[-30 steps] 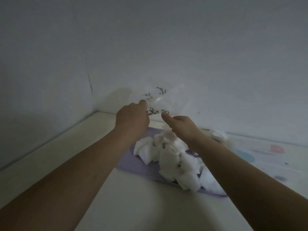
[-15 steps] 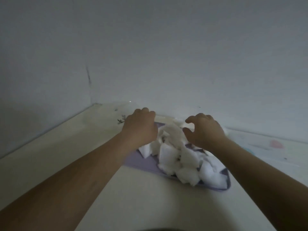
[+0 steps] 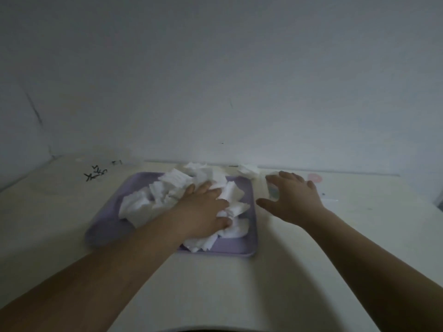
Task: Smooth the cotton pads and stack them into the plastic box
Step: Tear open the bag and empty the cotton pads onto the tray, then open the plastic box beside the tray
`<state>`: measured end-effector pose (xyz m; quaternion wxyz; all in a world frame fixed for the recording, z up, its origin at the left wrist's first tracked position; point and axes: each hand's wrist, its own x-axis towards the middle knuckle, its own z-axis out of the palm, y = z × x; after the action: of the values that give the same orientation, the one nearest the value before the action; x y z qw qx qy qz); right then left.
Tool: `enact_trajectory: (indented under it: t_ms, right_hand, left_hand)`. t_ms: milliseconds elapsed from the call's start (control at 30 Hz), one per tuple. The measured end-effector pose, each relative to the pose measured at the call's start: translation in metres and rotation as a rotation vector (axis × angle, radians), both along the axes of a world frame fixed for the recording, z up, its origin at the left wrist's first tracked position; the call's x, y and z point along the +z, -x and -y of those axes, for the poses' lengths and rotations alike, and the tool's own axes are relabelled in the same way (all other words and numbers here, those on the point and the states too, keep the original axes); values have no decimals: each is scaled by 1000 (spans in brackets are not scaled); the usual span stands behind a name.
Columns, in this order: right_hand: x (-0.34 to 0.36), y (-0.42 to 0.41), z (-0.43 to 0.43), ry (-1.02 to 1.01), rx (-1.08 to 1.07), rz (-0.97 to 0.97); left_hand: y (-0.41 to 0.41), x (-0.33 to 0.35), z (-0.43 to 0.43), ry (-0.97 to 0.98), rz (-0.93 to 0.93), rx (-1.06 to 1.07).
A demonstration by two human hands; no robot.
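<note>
Left hand (image 3: 203, 209) is lying palm-down on the cotton pads (image 3: 153, 200) heaped on the lilac tray (image 3: 105, 226), fingertips sinking into the heap, so can't tell if it's pinching any. Right hand (image 3: 292, 197) is hanging just right of the tray, fingers spread, gripping nothing. Plastic box isn't showing clearly.

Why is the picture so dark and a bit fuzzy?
Head view: dim, greyish light, so only the white cotton pads on the purple tray stand out; head view: soft focus, the left hand and right hand have fuzzy edges; head view: the wide lens swells the forearms near the camera.
</note>
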<state>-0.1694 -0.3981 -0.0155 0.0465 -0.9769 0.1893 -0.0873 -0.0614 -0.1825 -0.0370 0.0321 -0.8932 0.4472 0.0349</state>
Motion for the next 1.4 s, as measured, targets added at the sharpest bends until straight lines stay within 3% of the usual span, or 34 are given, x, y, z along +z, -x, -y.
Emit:
enact_trajectory:
  t_ms: [100,233,300,467,533,767,900,1000,1233,1333,1400]
  right_hand:
    - [-7,3,6,-47,12,131]
    - [-11,13,27,-158,-163,424]
    - [-17,19,38,-243,-271,497]
    - [-31,41,51,-846,-375,714]
    - [-37,48,52,-967,-381,728]
    - [-52,60,51,-996,-338,745]
    - [-54,59,54,-987,-343,848]
    - [-61,57,55,-928,-349,827]
    - [-68,54,56,-694,-380,858]
    - [-63,56,59,-540,-396,819]
    - [-54,57,61,-293,-348,788]
  left_hand:
    - [-5,12,9,14,40,44]
    - [11,34,48,402,68,-80]
    - [25,37,75,420,1,-124]
    - [48,20,135,298,-84,-119]
    - [46,12,145,318,-38,-91]
    - [36,4,156,333,72,-117]
    - [38,17,154,356,93,-114]
    - [32,42,152,411,9,-29]
    - [-17,62,154,878,-322,289]
    - [-19,44,152,802,-539,325]
    - [-18,27,152,767,-600,250]
